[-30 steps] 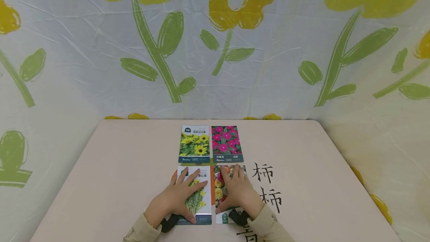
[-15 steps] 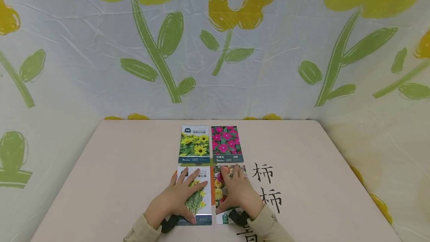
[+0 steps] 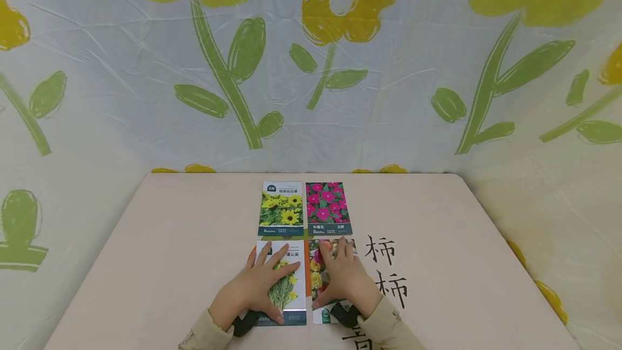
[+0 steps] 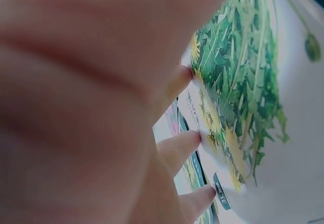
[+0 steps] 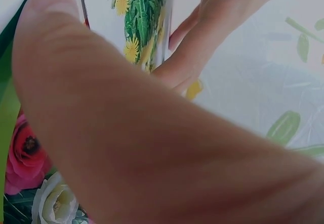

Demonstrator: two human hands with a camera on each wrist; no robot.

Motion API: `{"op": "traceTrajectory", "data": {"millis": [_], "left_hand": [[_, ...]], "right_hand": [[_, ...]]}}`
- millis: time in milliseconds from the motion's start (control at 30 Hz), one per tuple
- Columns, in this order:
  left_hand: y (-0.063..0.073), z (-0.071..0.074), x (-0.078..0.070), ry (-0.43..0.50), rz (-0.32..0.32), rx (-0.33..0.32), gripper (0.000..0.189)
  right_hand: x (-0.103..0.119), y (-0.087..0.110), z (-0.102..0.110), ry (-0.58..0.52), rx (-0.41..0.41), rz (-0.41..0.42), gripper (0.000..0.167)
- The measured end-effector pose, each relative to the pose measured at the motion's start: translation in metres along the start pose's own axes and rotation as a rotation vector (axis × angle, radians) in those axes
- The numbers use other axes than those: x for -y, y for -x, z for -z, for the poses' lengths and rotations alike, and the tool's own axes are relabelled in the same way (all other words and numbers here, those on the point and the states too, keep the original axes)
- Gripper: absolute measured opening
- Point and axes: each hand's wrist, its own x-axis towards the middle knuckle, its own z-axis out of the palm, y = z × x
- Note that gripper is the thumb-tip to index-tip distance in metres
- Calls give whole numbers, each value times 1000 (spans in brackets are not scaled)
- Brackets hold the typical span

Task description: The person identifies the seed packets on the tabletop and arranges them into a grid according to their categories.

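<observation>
My left hand [image 3: 264, 282] rests with spread fingers on a white seed packet [image 3: 293, 301] picturing yellow dandelions. In the left wrist view its fingertips meet the face of that packet [image 4: 258, 82]. My right hand [image 3: 345, 277] lies over a seed packet [image 3: 317, 280] with red, yellow and white blooms, its fingertips at the far edge and its thumb at the near left. The right palm and fingers hide much of this packet's face. Behind them lie a yellow sunflower seed packet [image 3: 281, 209] and a pink-flowered seed packet [image 3: 328, 204], untouched.
The pale table [image 3: 170, 242] carries large black Chinese characters [image 3: 392, 288] right of the packets. An orange and green print [image 3: 308, 269] shows between the packets. A white flower-patterned cloth [image 3: 369, 134] stands behind the table and along both sides.
</observation>
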Motion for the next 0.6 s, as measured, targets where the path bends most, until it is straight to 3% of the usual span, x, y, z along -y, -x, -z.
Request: {"op": "traceTrajectory", "data": {"millis": [600], "left_hand": [[1,2,-1,7,1,2,103]], "right_hand": [[0,1,2,34,12,1,129]]}}
